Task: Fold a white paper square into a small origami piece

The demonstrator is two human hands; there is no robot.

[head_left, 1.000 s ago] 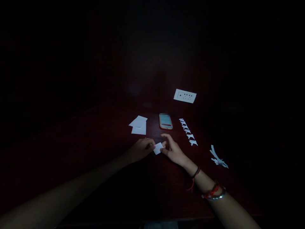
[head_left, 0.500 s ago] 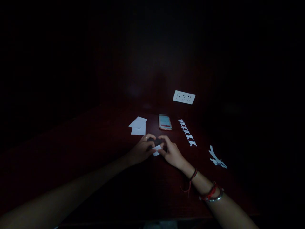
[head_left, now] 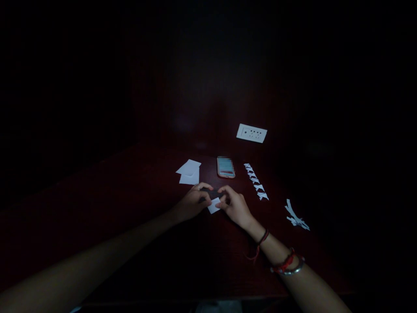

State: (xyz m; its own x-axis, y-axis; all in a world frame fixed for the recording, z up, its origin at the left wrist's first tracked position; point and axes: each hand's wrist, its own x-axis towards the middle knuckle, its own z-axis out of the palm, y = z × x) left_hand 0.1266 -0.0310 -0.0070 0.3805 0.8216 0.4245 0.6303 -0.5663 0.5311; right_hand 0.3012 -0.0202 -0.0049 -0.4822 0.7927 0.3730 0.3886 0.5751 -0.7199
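Note:
Both of my hands meet on a small white piece of paper (head_left: 214, 205) lying on the dark red table (head_left: 130, 204). My left hand (head_left: 192, 202) pinches its left edge with curled fingers. My right hand (head_left: 235, 206) pinches its right edge; red threads and a metal bangle circle that wrist. The scene is very dim, and the fingertips partly hide the paper.
Beyond the hands lie a small pile of white paper sheets (head_left: 189, 172), a phone (head_left: 226, 167) with a lit screen, a row of folded white paper shapes (head_left: 256, 181) and white paper scraps (head_left: 296, 216) at the right. A white wall socket (head_left: 251, 133) sits behind.
My hands closed in over the paper and pressed it down against the table, then eased apart slightly so more of it shows. The view shifted a little.

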